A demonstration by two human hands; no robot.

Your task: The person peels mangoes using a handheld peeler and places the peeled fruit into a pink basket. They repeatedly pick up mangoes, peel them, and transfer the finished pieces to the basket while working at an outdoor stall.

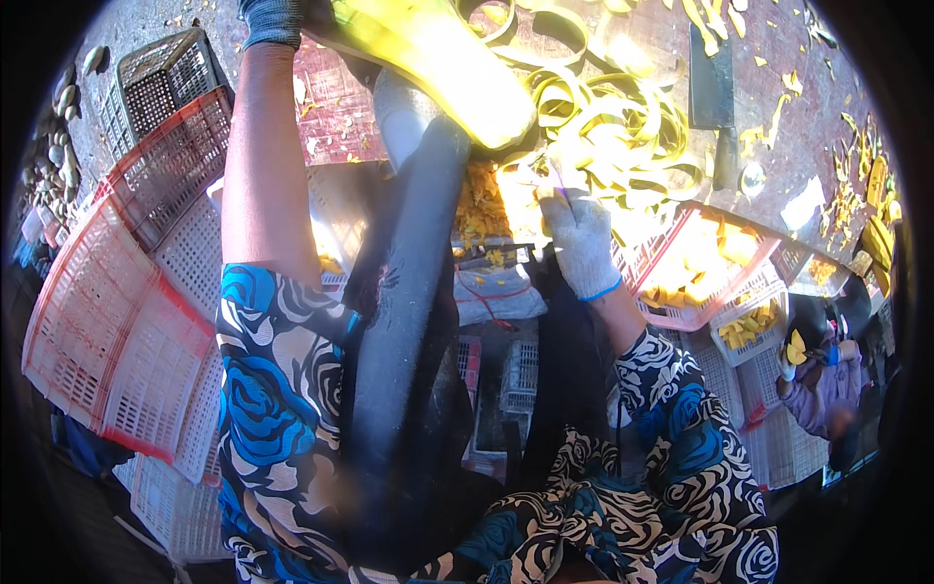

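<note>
A large, partly peeled squash (438, 69) lies slantwise across the top of the view, its near end washed out by sunlight. My left hand (271, 20), in a grey-blue knit glove, is beside its far end; the fingers are cut off by the picture's edge. My right hand (580, 237), in a white knit glove, is below the squash's near end. Glare hides its fingertips and whatever they may hold. Long curled strips of peel (620, 120) are heaped just beyond it. Orange scraps (478, 204) lie between my hands, under the squash.
A cleaver (711, 84) lies on the reddish board at right. Pink crate (700, 321) and white basket (751, 328) hold cut yellow pieces. Stacked plastic crates (124, 314) stand at left. A seated person (817, 387) at far right holds a yellow piece.
</note>
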